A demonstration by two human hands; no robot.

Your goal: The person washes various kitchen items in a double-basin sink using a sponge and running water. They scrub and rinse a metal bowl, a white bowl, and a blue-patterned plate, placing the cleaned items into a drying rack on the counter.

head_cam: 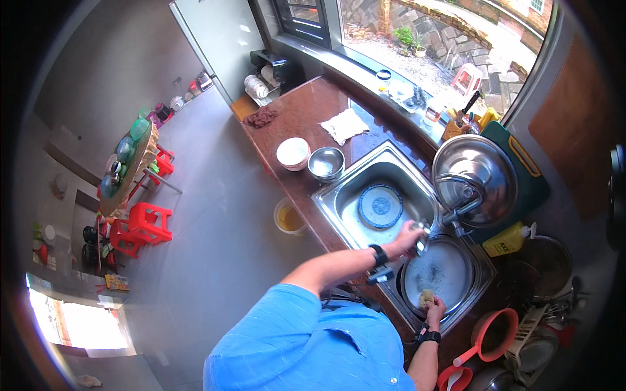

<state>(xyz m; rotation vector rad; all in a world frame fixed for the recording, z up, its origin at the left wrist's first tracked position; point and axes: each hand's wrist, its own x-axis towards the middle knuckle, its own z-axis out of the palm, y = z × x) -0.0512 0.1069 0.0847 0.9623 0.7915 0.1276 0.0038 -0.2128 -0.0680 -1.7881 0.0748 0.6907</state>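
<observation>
My left hand (405,239) is over the divider of the double steel sink (325,203). It grips a small shiny metal item (420,238), partly covered by the fingers, so its kind is unclear. My right hand (434,311) holds a beige sponge or scrubbing pad (426,297) at the near edge of a large round pan (440,266) in the right basin. Dark specks show at the middle of that pan. In the left basin lies a white plate with a blue patterned rim (381,206). The faucet (462,210) rises behind the divider.
White bowls (293,152) and steel bowls (326,163) stand left of the sink, near a white cloth (345,126). A large steel bowl (474,181) leans behind the faucet. A yellow soap bottle (503,240) and an orange-red pan (494,335) are to the right. On the floor stands a bucket (289,216).
</observation>
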